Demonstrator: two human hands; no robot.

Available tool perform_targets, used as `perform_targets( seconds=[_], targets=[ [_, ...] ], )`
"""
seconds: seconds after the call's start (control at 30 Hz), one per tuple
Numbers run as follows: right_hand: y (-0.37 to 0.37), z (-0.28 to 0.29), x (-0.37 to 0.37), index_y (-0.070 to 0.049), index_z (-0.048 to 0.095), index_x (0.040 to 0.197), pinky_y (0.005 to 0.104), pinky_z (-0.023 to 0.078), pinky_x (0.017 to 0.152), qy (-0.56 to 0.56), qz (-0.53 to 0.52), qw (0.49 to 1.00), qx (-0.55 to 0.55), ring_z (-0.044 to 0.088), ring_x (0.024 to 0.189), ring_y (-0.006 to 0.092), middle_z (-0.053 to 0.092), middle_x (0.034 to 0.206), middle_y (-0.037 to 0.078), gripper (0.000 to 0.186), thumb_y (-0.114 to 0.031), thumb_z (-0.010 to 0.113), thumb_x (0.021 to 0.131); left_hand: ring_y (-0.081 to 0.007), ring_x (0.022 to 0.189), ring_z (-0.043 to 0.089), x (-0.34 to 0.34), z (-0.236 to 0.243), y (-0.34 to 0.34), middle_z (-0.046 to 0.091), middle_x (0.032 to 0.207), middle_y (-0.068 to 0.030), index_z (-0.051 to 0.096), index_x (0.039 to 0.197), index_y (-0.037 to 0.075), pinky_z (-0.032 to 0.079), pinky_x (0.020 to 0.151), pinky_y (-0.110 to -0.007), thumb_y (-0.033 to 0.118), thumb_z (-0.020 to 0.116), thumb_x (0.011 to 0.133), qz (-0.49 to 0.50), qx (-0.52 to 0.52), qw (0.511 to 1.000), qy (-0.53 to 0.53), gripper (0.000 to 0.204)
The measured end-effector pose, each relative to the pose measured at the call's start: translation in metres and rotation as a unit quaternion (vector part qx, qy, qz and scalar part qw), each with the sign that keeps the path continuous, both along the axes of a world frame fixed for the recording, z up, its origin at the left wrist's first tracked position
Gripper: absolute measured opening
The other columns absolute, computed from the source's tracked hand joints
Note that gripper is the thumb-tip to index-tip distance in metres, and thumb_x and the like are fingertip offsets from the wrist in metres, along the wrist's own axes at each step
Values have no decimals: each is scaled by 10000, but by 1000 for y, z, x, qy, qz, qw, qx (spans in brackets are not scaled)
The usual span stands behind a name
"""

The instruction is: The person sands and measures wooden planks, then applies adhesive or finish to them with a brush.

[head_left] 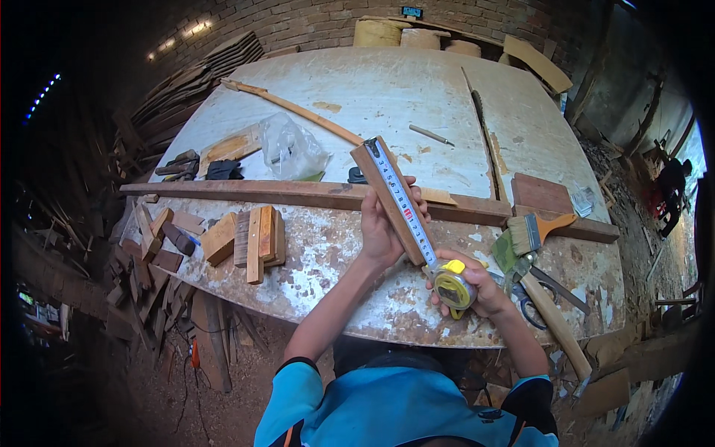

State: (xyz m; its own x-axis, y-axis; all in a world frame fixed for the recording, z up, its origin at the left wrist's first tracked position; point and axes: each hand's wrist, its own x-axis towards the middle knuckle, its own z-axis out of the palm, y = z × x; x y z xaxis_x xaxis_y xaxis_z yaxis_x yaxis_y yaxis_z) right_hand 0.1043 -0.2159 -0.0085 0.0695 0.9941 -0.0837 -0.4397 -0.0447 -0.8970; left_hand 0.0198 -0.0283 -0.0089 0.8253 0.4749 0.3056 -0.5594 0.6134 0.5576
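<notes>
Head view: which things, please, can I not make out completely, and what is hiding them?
All in the head view:
Left hand: palm mostly hidden beneath the wood piece.
Right hand: some fingers partly covered by the tape measure.
Plastic bag: contents unclear through its creased, shiny film.
Dark shape at far right: too small and dark to identify.
Blue shirt: cut off by the lower edge.

The worn, white-patched tabletop (417,82) supports a long wooden beam (298,195), with small wooden blocks (220,240) on its near side and a clear plastic bag (287,153) and slim pen-like tool (430,135) beyond it.
</notes>
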Motion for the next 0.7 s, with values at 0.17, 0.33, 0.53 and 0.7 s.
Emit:
perform_targets(
  seconds=[0.17,0.33,0.53,0.7],
  targets=[
    [4,0,-4,-35,258,1386,331,550,567,18,16,999,-34,640,797,266,564,1030,236,775,-463,547,809,-171,850,504,-1,-4,-4,470,920,-43,408,1249,68,451,760,-355,551,539,837,-7,-8,999,-32,648],
    [5,2,-6,-65,250,1377,303,536,559,-15,14,1000,-15,635,759,238,568,1007,216,775,-469,561,793,-157,799,507,-3,-1,-2,485,878,-40,393,1229,63,458,725,-351,395,590,852,32,-4,998,53,540],
    [6,4,-5,-101,176,1336,284,526,558,-133,-28,991,0,634,752,215,575,981,193,764,-452,569,783,-156,778,506,-2,1,-1,489,859,-41,406,1205,57,457,705,-351,371,548,882,46,-31,996,66,473],
    [5,2,-6,-98,174,1318,276,520,589,-165,-32,986,-2,628,768,204,579,985,190,744,-440,564,784,-149,778,498,-3,1,3,482,860,-34,405,1207,55,453,707,-349,376,523,901,50,-33,996,70,458]
  ],
)
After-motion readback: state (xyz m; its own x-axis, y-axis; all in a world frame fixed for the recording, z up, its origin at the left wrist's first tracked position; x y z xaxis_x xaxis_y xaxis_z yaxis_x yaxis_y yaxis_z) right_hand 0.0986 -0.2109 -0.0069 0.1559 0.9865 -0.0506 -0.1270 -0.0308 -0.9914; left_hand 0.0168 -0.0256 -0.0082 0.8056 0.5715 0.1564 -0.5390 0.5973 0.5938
